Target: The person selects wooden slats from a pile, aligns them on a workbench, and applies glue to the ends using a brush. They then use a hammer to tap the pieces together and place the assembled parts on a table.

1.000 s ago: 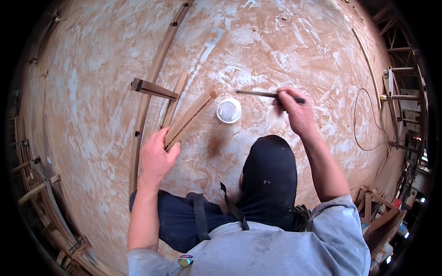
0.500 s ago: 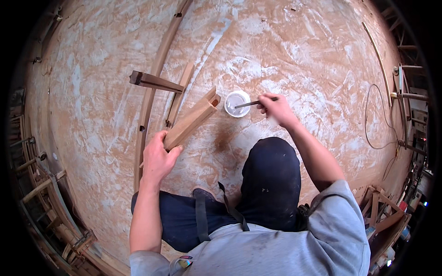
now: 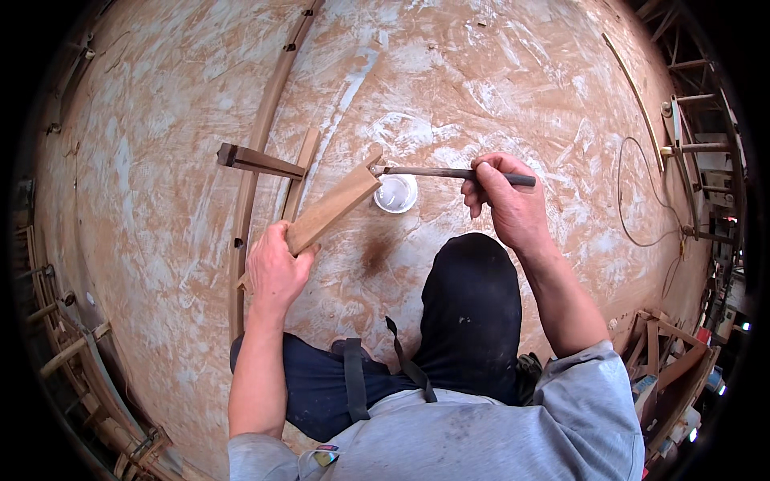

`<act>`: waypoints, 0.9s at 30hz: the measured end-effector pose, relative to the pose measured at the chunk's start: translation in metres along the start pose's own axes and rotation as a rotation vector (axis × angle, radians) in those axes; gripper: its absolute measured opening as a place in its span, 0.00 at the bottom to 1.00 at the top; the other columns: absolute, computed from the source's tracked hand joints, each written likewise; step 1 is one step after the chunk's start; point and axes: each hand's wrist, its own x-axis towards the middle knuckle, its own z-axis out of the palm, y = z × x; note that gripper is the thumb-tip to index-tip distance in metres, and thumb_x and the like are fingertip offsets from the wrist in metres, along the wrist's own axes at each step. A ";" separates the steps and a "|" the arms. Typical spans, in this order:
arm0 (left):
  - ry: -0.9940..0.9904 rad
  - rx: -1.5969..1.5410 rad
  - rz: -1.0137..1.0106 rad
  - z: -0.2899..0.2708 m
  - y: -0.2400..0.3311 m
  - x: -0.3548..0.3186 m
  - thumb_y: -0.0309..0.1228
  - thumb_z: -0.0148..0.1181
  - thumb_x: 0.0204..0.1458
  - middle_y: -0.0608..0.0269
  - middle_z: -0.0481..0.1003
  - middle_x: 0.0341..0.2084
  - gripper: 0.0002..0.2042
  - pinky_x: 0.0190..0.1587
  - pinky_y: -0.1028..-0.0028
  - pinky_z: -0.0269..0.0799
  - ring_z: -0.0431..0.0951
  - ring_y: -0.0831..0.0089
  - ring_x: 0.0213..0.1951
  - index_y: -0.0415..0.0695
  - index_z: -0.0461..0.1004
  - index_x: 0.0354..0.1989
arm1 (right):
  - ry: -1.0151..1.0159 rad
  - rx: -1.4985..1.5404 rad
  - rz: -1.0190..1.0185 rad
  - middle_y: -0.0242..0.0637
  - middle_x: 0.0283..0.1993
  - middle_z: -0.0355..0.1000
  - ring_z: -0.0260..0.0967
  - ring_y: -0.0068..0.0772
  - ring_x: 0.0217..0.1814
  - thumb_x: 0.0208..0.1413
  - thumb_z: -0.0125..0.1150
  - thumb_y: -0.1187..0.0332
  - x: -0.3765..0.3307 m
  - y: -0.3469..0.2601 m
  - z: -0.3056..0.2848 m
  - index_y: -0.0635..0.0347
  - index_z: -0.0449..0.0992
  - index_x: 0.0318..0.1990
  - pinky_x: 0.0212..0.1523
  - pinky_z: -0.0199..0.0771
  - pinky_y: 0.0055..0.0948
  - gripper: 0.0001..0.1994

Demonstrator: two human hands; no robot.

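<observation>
My left hand (image 3: 277, 264) is closed round the lower end of a wooden piece (image 3: 333, 210), which slants up to the right. Its far end has a notch cut into it. My right hand (image 3: 511, 200) pinches a slim dark brush (image 3: 441, 172), and the brush's tip touches the notched end. Just below that tip, a small white tub (image 3: 396, 195) with pale, whitish contents stands on the surface. Its upper rim is partly behind the brush and the wood.
Left of the wooden piece lies a long wooden rail (image 3: 261, 144) with dark mortises. A T-shaped wooden part (image 3: 269, 164) rests across it. A thin cord (image 3: 622, 192) curls at the right, near a thin strip (image 3: 634, 88). Wooden frames (image 3: 666, 361) stand at the lower right.
My right hand has lifted the brush out of the tub and brought its tip to the notched end of the wood. The left hand still holds the piece in much the same place.
</observation>
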 end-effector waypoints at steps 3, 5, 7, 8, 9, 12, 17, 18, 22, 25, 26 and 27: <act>0.019 0.007 0.012 -0.002 0.000 -0.001 0.33 0.67 0.37 0.47 0.75 0.33 0.22 0.41 0.59 0.68 0.74 0.50 0.38 0.38 0.69 0.41 | -0.042 -0.084 -0.019 0.36 0.27 0.73 0.68 0.19 0.25 0.60 0.52 0.70 -0.003 -0.002 0.005 0.68 0.72 0.36 0.24 0.69 0.19 0.08; 0.026 0.012 0.013 -0.004 -0.002 -0.002 0.33 0.67 0.37 0.47 0.75 0.33 0.22 0.41 0.59 0.68 0.74 0.50 0.38 0.38 0.69 0.41 | -0.066 -0.142 -0.070 0.35 0.27 0.73 0.68 0.18 0.25 0.60 0.52 0.70 -0.008 -0.001 0.009 0.68 0.73 0.36 0.24 0.69 0.19 0.08; 0.027 0.009 0.011 -0.005 -0.003 -0.003 0.33 0.67 0.37 0.47 0.75 0.33 0.22 0.41 0.59 0.68 0.74 0.50 0.38 0.38 0.69 0.41 | -0.072 -0.188 -0.062 0.35 0.27 0.73 0.68 0.18 0.25 0.59 0.52 0.70 -0.006 -0.003 0.011 0.68 0.73 0.37 0.24 0.70 0.19 0.08; 0.021 0.010 0.015 -0.005 -0.004 -0.003 0.33 0.67 0.37 0.47 0.75 0.34 0.22 0.41 0.59 0.68 0.74 0.50 0.38 0.38 0.69 0.41 | -0.074 -0.210 -0.059 0.35 0.27 0.73 0.68 0.18 0.25 0.59 0.52 0.70 -0.005 -0.005 0.011 0.68 0.73 0.37 0.24 0.70 0.18 0.08; 0.016 0.011 0.021 -0.006 -0.004 -0.004 0.33 0.67 0.37 0.47 0.75 0.34 0.22 0.41 0.59 0.68 0.74 0.50 0.38 0.39 0.69 0.41 | -0.028 -0.192 -0.033 0.34 0.27 0.73 0.68 0.18 0.25 0.59 0.53 0.70 -0.002 -0.007 0.010 0.68 0.73 0.37 0.24 0.70 0.18 0.08; -0.027 0.002 -0.001 -0.009 -0.003 -0.004 0.34 0.67 0.37 0.46 0.75 0.35 0.22 0.40 0.59 0.69 0.75 0.50 0.39 0.39 0.69 0.42 | 0.003 -0.167 -0.083 0.34 0.27 0.73 0.68 0.18 0.25 0.59 0.54 0.69 0.001 -0.012 0.006 0.68 0.73 0.37 0.24 0.69 0.19 0.09; -0.084 -0.129 0.017 -0.009 -0.010 -0.007 0.33 0.67 0.37 0.48 0.75 0.36 0.23 0.41 0.64 0.71 0.77 0.55 0.39 0.38 0.70 0.44 | -0.135 -0.193 -0.067 0.35 0.27 0.72 0.68 0.19 0.25 0.58 0.54 0.70 0.007 -0.023 0.001 0.68 0.73 0.38 0.24 0.69 0.19 0.09; -0.103 -0.178 0.009 -0.011 -0.010 -0.007 0.32 0.67 0.37 0.49 0.75 0.36 0.23 0.42 0.65 0.71 0.77 0.56 0.39 0.38 0.71 0.44 | -0.166 -0.210 -0.050 0.35 0.27 0.72 0.68 0.19 0.25 0.58 0.54 0.70 0.010 -0.024 0.000 0.68 0.73 0.38 0.24 0.69 0.19 0.09; -0.199 -0.277 0.032 -0.019 -0.013 -0.009 0.30 0.68 0.36 0.51 0.76 0.36 0.24 0.43 0.69 0.71 0.77 0.61 0.39 0.38 0.72 0.45 | -0.270 -0.152 0.030 0.35 0.27 0.72 0.67 0.20 0.25 0.58 0.55 0.70 0.026 -0.026 -0.019 0.68 0.73 0.39 0.24 0.69 0.20 0.08; -0.328 -0.338 0.034 -0.023 -0.015 -0.010 0.33 0.69 0.35 0.50 0.76 0.37 0.23 0.42 0.65 0.71 0.76 0.55 0.40 0.38 0.73 0.43 | -0.417 -0.231 0.081 0.35 0.25 0.72 0.67 0.21 0.24 0.58 0.55 0.70 0.042 -0.039 -0.030 0.68 0.73 0.39 0.23 0.68 0.20 0.08; -0.335 -0.335 0.068 -0.023 -0.016 -0.010 0.33 0.69 0.35 0.50 0.76 0.37 0.24 0.42 0.66 0.71 0.76 0.55 0.40 0.38 0.73 0.43 | -0.487 -0.261 0.097 0.35 0.25 0.72 0.67 0.20 0.24 0.58 0.56 0.70 0.046 -0.044 -0.034 0.69 0.73 0.39 0.23 0.68 0.20 0.08; -0.342 -0.333 0.098 -0.021 -0.019 -0.012 0.33 0.69 0.35 0.50 0.76 0.38 0.24 0.42 0.66 0.71 0.76 0.55 0.41 0.38 0.73 0.43 | -0.496 -0.307 0.118 0.34 0.25 0.72 0.67 0.19 0.24 0.57 0.56 0.70 0.045 -0.053 -0.025 0.69 0.73 0.38 0.23 0.67 0.19 0.09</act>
